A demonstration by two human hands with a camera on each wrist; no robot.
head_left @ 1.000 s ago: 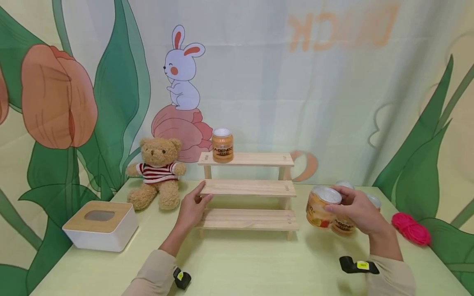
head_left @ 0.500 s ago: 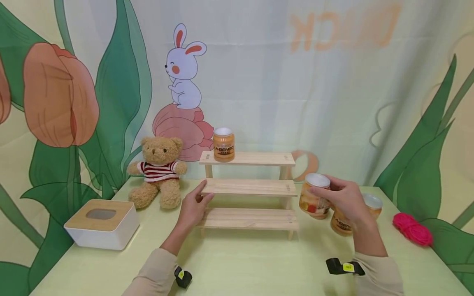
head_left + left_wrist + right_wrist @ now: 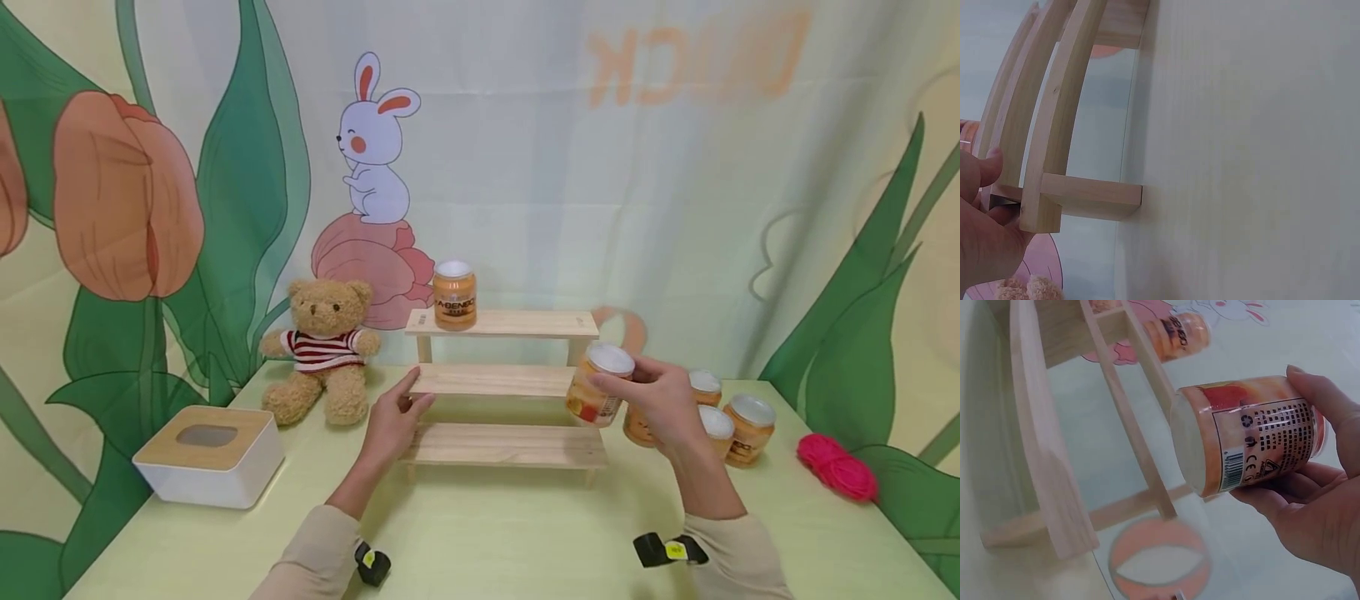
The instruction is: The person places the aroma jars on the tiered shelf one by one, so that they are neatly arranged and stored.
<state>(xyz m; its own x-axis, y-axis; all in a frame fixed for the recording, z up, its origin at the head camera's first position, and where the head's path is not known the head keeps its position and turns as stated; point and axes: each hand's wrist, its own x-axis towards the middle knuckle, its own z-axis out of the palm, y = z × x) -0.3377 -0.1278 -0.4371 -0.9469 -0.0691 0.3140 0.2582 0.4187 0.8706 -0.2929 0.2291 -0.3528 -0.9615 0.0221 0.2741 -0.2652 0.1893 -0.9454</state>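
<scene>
A three-tier wooden display shelf (image 3: 495,379) stands in the middle of the table. My left hand (image 3: 388,423) grips the left end of its middle tier, thumb along the board's front in the left wrist view. An orange labelled jar (image 3: 455,296) with a white lid stands upright on the top tier, at its left. My right hand (image 3: 663,400) holds a similar jar (image 3: 596,387) by its side, lifted and slightly tilted, near the shelf's right end. In the right wrist view, the held jar (image 3: 1247,434) shows a barcode and printed label between thumb and fingers.
Several more jars (image 3: 750,429) stand on the table at right, partly behind my right hand. Pink yarn (image 3: 836,468) lies beyond them. On the left are a teddy bear (image 3: 327,350) and a white tissue box (image 3: 210,458) with a wooden top. A printed curtain (image 3: 517,150) hangs behind.
My right hand has carried the jar left and upward from the other jars towards the shelf's right end. The left hand has stayed on the shelf.
</scene>
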